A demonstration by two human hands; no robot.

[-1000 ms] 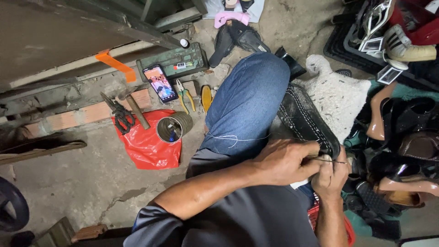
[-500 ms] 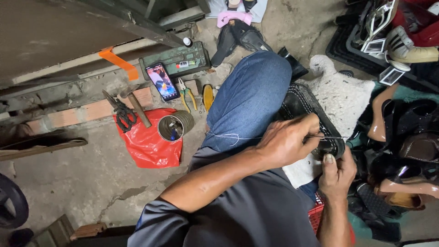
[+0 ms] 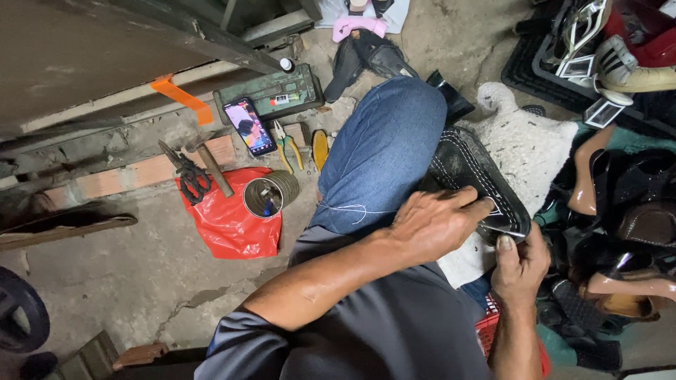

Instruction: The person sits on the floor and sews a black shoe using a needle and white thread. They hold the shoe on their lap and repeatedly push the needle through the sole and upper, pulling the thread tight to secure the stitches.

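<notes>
While propped across the knee (image 3: 384, 151) for support, black shoe sole (image 3: 479, 179) pinched at its near end by both hands, left hand (image 3: 440, 222) and right hand (image 3: 520, 262), white thread (image 3: 352, 210) trailing.

Soft even daylight, no hard shadows. Sheen on forearm left of grip. Wide-angle bending at edges. Corners dim. Focus sharp throughout, no blur.

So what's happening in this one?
A person sits on the ground with a black shoe sole edged in white stitching resting by their knee. The left hand presses on its near end while the right hand grips it from below. White thread trails across the jeans. A hammer, scissors, pliers and a phone lie on the floor beside them.
</notes>
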